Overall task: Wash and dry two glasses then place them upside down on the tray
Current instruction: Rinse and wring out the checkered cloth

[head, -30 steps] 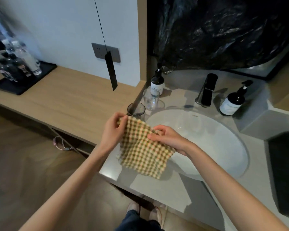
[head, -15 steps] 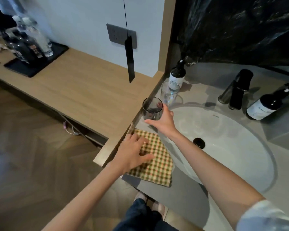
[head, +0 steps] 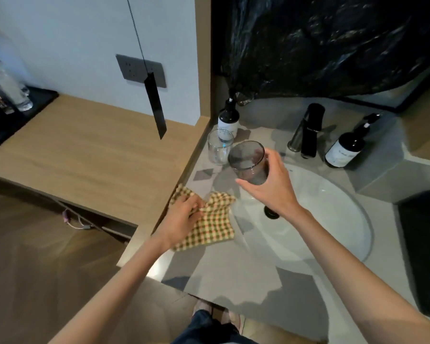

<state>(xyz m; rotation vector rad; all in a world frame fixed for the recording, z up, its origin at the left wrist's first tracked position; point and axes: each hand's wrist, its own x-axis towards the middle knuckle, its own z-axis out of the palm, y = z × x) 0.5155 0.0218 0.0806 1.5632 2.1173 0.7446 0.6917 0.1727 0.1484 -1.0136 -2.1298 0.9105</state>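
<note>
My right hand (head: 271, 187) grips a smoky grey glass (head: 247, 161), held upright above the left rim of the white sink (head: 333, 219). A clear glass (head: 219, 146) stands upright on the grey counter just behind it, next to a dark pump bottle (head: 229, 119). My left hand (head: 181, 219) pinches a bunched green-and-yellow checked cloth (head: 214, 224) lying on the counter beside the sink. The black tray (head: 15, 115) sits far left on the wooden shelf, carrying bottles.
A black faucet (head: 309, 130) stands behind the sink, with a second dark pump bottle (head: 345, 147) to its right. A black tag on a cord (head: 155, 105) hangs over the wooden shelf (head: 90, 155). A dark box (head: 425, 244) sits at the right edge.
My right hand lifted the grey glass off the counter and brought it over the sink's edge. My left hand, flat on the cloth before, now gathers it into a bunch.
</note>
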